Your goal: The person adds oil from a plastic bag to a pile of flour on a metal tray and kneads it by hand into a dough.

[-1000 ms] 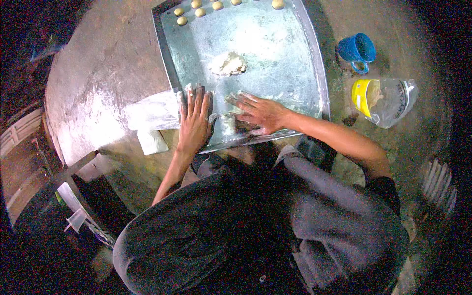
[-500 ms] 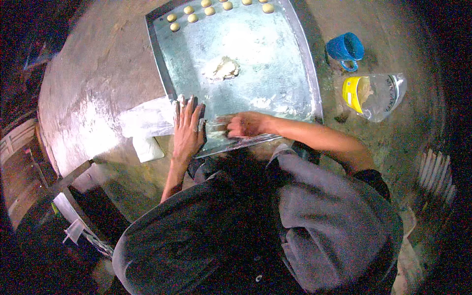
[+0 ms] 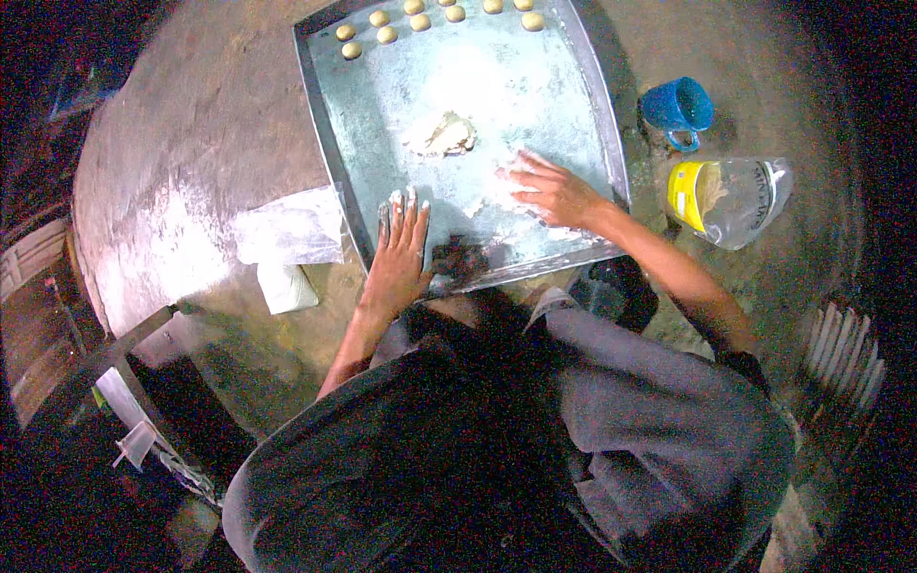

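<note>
A large metal tray (image 3: pixel 607 124) with raised edges lies on the floor before me. Flat on its near left part rests my left hand (image 3: pixel 401 250), fingers stretched out and whitened at the tips. My right hand (image 3: pixel 556 194) is over the near right part, fingers spread, at a patch of white flour (image 3: pixel 523 222); nothing shows in its grip. A pale, uneven lump of dough (image 3: pixel 444 136) sits near the middle of the tray, beyond both hands. Several small round dough balls (image 3: pixel 420 22) stand in rows along the far edge.
Right of the tray are a blue mug (image 3: pixel 676 107) and a clear plastic bag (image 3: pixel 740 201) with a yellow part. To the left lie a clear plastic sheet (image 3: pixel 296 226) and a white packet (image 3: pixel 287 288). Dark-clothed legs (image 3: pixel 659 411) border the near side.
My right hand has moved from the near edge rightward and farther over the tray, its fingers now spreading. The left hand has shifted from the tray's left edge onto its surface.
</note>
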Available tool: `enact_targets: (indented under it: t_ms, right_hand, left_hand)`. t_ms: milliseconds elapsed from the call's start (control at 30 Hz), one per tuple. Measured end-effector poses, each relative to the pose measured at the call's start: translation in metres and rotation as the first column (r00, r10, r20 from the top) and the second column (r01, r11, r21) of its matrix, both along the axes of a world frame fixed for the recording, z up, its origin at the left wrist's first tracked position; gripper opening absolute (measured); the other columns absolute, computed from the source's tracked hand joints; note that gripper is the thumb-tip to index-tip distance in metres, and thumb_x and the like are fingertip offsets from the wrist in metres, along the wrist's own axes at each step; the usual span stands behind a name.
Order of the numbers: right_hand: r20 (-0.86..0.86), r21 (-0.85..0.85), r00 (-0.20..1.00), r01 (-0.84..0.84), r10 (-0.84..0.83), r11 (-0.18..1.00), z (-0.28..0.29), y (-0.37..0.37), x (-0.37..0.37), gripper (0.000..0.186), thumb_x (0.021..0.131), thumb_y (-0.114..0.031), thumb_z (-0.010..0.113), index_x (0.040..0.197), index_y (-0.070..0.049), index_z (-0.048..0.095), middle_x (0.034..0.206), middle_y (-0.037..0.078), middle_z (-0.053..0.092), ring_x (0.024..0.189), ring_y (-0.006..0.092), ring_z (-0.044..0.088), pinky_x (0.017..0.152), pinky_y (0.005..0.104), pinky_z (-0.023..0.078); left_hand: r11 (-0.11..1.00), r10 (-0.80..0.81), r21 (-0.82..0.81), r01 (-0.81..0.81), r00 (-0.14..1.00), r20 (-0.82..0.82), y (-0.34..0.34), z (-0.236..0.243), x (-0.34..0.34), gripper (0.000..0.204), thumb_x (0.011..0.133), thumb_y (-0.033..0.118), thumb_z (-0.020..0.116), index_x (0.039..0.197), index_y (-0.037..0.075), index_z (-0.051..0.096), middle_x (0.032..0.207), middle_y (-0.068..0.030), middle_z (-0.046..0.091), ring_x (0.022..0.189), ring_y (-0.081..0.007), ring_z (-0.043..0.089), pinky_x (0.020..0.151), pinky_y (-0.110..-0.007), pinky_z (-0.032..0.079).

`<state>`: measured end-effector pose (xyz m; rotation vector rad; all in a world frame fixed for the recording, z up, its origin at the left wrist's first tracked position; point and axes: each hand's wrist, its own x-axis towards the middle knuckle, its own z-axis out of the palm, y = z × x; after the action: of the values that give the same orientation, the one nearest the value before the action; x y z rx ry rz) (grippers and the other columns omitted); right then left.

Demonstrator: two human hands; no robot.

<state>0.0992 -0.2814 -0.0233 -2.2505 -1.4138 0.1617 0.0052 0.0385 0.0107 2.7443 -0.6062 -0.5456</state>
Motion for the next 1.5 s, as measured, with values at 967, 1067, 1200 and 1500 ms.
enact_targets:
  t_ms: [967, 1067, 1200, 1500]
  right_hand:
    - [-0.141, -0.23, 0.911, 0.351, -0.388, 0.908, 0.023, 0.016, -0.03, 0.115, 0.065, -0.05, 0.081, 0.155, -0.016, 0.017, 0.159, 0.024, 0.01, 0.146, 0.0466, 0.008, 0.116, 0.0641, 0.002]
    - [-0.128, -0.255, 0.91, 0.355, -0.395, 0.899, 0.023, 0.019, -0.038, 0.116, 0.063, -0.054, 0.081, 0.154, -0.015, 0.02, 0.158, 0.027, 0.008, 0.146, 0.0472, 0.008, 0.114, 0.0666, 0.003]
    - [-0.095, -0.156, 0.79, 0.589, -0.606, 0.793, 0.019, 0.045, -0.025, 0.116, 0.063, -0.048, 0.084, 0.154, -0.014, 0.02, 0.158, 0.026, 0.004, 0.145, 0.0482, 0.009, 0.115, 0.0657, 0.003]
    - [-0.093, -0.098, 0.829, 0.544, -0.552, 0.833, 0.017, 0.051, -0.029, 0.122, 0.063, -0.047, 0.084, 0.156, -0.019, 0.011, 0.158, 0.028, 0.004, 0.144, 0.0511, 0.01, 0.112, 0.0702, 0.004]
  left_hand:
    - [0.994, 0.109, -0.047, -0.102, 0.981, 0.162, -0.037, -0.026, 0.019, 0.11, 0.077, 0.047, 0.073, 0.152, -0.002, 0.01, 0.158, -0.0289, 0.005, 0.147, -0.0447, 0.006, 0.116, -0.06, 0.004]
    - [0.988, 0.112, -0.114, -0.108, 0.993, 0.033, -0.021, -0.007, 0.005, 0.113, 0.075, 0.05, 0.075, 0.152, -0.003, 0.012, 0.158, -0.0285, 0.004, 0.147, -0.0448, 0.005, 0.116, -0.061, 0.003]
    - [0.993, 0.116, -0.034, -0.112, 0.986, 0.122, -0.024, -0.01, 0.014, 0.113, 0.072, 0.05, 0.076, 0.151, -0.003, 0.015, 0.158, -0.0283, 0.006, 0.147, -0.0447, 0.005, 0.116, -0.061, 0.001]
    - [1.0, -0.001, 0.03, -0.001, 0.998, 0.07, -0.01, -0.001, 0.007, 0.112, 0.074, 0.057, 0.07, 0.151, -0.004, 0.016, 0.158, -0.0291, 0.007, 0.147, -0.0441, 0.002, 0.117, -0.061, -0.002]
